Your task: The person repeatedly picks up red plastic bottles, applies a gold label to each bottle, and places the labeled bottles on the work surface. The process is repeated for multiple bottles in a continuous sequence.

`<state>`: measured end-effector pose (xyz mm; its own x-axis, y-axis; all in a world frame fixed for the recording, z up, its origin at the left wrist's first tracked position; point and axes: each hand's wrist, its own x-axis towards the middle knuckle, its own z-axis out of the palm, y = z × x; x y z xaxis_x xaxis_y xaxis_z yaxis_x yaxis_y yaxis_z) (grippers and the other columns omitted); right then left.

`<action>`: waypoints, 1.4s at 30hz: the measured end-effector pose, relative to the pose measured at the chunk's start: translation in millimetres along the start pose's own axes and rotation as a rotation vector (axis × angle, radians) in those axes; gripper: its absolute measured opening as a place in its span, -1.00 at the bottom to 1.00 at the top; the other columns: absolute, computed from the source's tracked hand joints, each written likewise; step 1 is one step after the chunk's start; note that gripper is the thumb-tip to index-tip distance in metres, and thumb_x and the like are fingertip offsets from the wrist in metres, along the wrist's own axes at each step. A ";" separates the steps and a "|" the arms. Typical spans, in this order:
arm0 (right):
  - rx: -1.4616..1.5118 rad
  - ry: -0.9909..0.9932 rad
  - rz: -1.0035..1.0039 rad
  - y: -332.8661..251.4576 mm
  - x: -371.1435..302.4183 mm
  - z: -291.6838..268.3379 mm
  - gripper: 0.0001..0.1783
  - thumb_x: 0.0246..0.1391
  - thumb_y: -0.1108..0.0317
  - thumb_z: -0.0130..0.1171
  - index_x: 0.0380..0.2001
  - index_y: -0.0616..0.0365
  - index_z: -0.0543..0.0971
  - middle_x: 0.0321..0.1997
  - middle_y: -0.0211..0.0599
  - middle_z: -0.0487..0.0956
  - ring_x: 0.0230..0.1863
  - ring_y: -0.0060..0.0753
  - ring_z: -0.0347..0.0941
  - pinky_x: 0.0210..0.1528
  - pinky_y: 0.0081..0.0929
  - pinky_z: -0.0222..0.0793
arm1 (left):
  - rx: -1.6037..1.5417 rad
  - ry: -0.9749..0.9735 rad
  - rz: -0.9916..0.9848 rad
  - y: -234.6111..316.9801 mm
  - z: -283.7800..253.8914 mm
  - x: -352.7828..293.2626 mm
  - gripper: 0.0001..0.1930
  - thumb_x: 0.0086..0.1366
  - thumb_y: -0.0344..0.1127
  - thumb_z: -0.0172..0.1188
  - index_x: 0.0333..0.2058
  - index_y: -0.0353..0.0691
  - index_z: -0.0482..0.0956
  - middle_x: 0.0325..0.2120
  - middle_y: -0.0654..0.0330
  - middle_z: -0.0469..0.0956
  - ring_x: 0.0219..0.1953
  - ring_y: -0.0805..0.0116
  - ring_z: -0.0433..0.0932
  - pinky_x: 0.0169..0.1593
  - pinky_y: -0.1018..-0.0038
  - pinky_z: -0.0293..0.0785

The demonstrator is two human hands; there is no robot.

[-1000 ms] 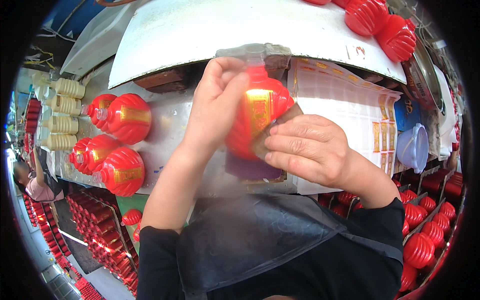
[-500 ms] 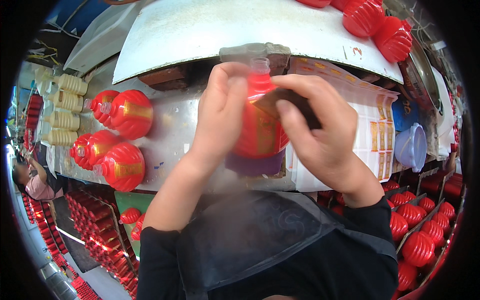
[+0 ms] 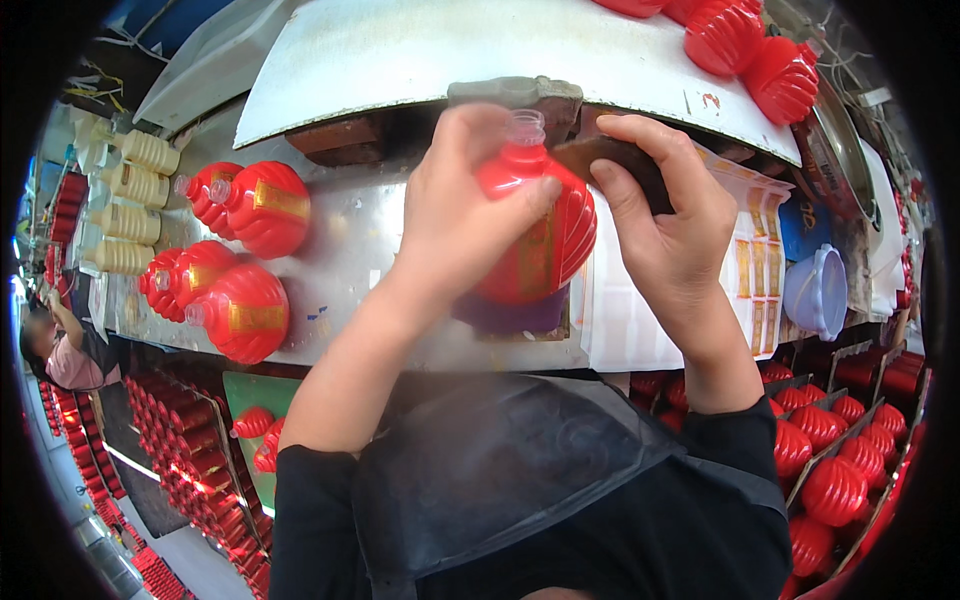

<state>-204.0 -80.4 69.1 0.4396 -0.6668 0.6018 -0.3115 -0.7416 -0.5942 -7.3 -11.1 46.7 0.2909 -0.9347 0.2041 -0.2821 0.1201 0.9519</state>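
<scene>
A round red plastic bottle (image 3: 574,236) with a clear neck and a gold label (image 3: 534,262) on its front rests on a small purple pad at the middle of the bench. Around its upper left side my left hand (image 3: 452,205) is closed, the thumb lying across the front near the label's top. To the right of the bottle, my right hand (image 3: 672,200) pinches a dark brown flat scraper-like piece (image 3: 636,168) between thumb and fingers. Its tip is close to the bottle's shoulder; whether it touches, I cannot tell.
Several labelled red bottles (image 3: 267,210) and cream bottles (image 3: 128,200) lie on the left. Label sheets (image 3: 640,310) and a light purple bucket (image 3: 818,290) are right. A white board (image 3: 400,60) spans the back. Crated red bottles (image 3: 835,490) stand lower right; another person (image 3: 75,360) is far left.
My right hand has moved right with the scraper-like piece, off the bottle's front. My left thumb has swung across the bottle's front.
</scene>
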 end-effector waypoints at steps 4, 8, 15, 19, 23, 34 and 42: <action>-0.109 -0.020 -0.307 5.3 3.0 6.3 -0.79 0.09 0.61 0.42 -0.18 0.23 0.73 -0.20 -0.17 0.78 -0.18 -0.16 0.75 -0.09 -0.35 0.67 | -0.041 -0.050 -0.110 -8.6 -4.8 24.2 -0.44 0.40 -0.34 0.37 0.24 -0.39 0.32 -0.01 0.05 0.65 -0.01 0.42 0.62 0.10 0.48 0.57; 0.037 -0.123 -0.625 -2.8 -18.0 9.6 -0.81 -0.04 0.49 0.42 -0.28 0.13 0.76 -0.18 -0.18 0.78 -0.14 -0.19 0.76 -0.13 -0.33 0.69 | -0.212 0.017 -0.309 -18.8 -8.4 39.0 -0.54 0.53 -0.34 0.25 0.24 -0.42 0.31 -0.04 0.04 0.67 -0.05 0.41 0.66 0.03 0.49 0.63; -0.018 -0.025 -0.496 7.3 -17.2 19.5 -0.76 -0.14 0.50 0.38 -0.29 0.18 0.72 -0.26 -0.25 0.74 -0.26 -0.23 0.72 -0.24 -0.34 0.63 | -0.258 0.066 -0.292 -16.7 -8.2 33.9 -0.61 0.56 -0.35 0.19 0.23 -0.33 0.33 -0.11 0.08 0.68 -0.09 0.45 0.64 0.03 0.47 0.61; 0.059 -0.243 -0.778 -14.4 -24.4 26.7 -0.81 -0.06 0.51 0.36 -0.29 0.20 0.71 -0.25 -0.17 0.72 -0.24 -0.20 0.72 -0.21 -0.33 0.64 | -0.112 0.074 -0.212 -13.3 -19.0 30.1 -0.70 0.54 -0.37 0.20 0.15 -0.23 0.43 -0.20 0.16 0.66 -0.15 0.52 0.58 -0.01 0.52 0.55; 0.119 -0.199 -0.274 -19.4 -21.5 23.8 -0.69 0.04 0.60 0.38 -0.10 0.19 0.68 -0.23 -0.21 0.75 -0.27 -0.20 0.72 -0.21 -0.29 0.63 | 0.104 0.124 -0.096 -9.0 -27.0 22.9 -0.72 0.42 -0.17 0.27 -0.03 -0.20 0.60 -0.26 0.08 0.73 -0.25 0.26 0.71 -0.13 0.31 0.62; 0.108 -0.141 0.156 -27.1 0.8 8.7 -0.74 0.24 0.51 0.30 -0.01 0.32 0.69 -0.09 -0.16 0.74 -0.06 -0.37 0.66 0.09 -0.42 0.53 | 0.317 0.237 0.463 23.3 -36.2 -31.1 -0.81 0.25 -0.30 0.42 -0.42 -0.20 0.57 -0.45 0.09 0.59 -0.34 -0.01 0.57 -0.26 0.16 0.45; 0.462 -0.152 0.422 40.3 0.5 -25.0 -0.49 0.38 0.51 0.07 0.37 0.32 0.45 0.26 -0.18 0.56 0.24 -0.44 0.50 0.31 -0.48 0.39 | 0.353 0.426 0.478 49.3 -113.0 -46.6 -0.89 0.21 -0.45 0.46 -0.37 -0.23 0.67 -0.32 0.17 0.72 -0.29 0.24 0.67 -0.17 0.36 0.58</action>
<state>-237.4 -112.5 58.8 0.4838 -0.8511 0.2041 -0.1035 -0.2871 -0.9523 68.6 76.2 110.0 0.3724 -0.5876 0.7183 -0.7243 0.2999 0.6208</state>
